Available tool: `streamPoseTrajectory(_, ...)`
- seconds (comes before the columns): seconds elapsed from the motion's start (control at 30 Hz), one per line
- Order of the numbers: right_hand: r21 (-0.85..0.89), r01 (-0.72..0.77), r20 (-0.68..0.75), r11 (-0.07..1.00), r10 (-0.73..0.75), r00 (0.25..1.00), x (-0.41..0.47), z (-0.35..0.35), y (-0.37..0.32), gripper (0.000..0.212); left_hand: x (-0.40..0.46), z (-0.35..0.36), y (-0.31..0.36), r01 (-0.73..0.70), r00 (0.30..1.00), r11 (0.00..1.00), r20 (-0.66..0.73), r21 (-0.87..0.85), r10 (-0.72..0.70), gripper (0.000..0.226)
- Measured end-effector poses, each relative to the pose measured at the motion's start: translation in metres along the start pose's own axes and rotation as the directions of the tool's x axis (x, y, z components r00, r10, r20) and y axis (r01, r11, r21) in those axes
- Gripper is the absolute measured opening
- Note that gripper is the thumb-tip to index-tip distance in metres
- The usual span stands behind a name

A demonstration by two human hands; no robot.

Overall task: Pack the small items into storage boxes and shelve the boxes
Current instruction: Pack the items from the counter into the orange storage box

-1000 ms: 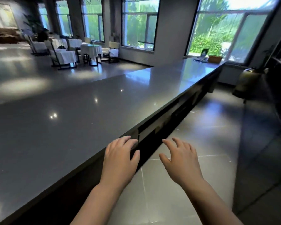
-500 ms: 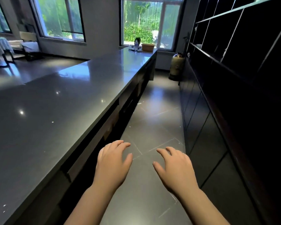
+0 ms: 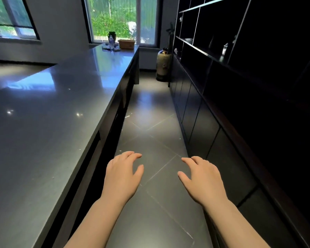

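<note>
Grey polished stone forms the long counter [image 3: 48, 122] that runs along the left of the left hand [image 3: 123, 176] and stretches far ahead of it toward a window [image 3: 123, 18]. At the counter's far end, well beyond both hands, stand a woven basket-like box [image 3: 126, 44], a clear bottle [image 3: 111, 42] just left of it, and some flat items too small to make out. The left hand hovers palm down above the dark tiled floor [image 3: 150, 122], just right of the counter's edge, fingers loosely curved and holding nothing. The right hand [image 3: 203, 181] hovers beside it, apart from it, in the same pose, relaxed and empty. Both bare forearms reach in from the bottom edge. Ahead of the hands, at the end of the aisle, a pale rounded jar [image 3: 162, 66] stands on the floor. To the right of the right hand rises a black wall unit: closed cabinet doors [image 3: 204, 126] below and open shelves [image 3: 213, 56] above. A few small objects sit on the shelves, too dim to identify. No storage box is near either hand.
</note>
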State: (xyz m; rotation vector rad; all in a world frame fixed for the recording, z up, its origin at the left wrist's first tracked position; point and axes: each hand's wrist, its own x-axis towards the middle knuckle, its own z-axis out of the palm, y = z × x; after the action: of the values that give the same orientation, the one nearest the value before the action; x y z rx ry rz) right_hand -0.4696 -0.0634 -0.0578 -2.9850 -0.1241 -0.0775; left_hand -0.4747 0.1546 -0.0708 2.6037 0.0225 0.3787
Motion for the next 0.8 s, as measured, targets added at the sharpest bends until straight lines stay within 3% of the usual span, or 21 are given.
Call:
streamPoseTrajectory(0.27,-0.008,-0.030,-0.011,1.000,0.030,0.999,0.151,0.015,0.040,0.052,0.144,0.064,0.005,-0.038,0.999,0.999,0.018,0.009,0.038,0.034)
streamPoseTrajectory(0.6,-0.012,0.062,-0.015,0.998,-0.062,0.998,0.349,0.008,0.083,0.051,0.322,0.130,0.036,-0.001,1.000,1.000,-0.005,-0.018,0.001,0.034)
streamPoseTrajectory(0.8,0.012,0.122,0.025,0.992,-0.122,0.992,0.455,0.023,0.079,0.050,0.416,0.163,0.020,0.044,0.999,0.999,0.012,-0.011,-0.044,0.035)
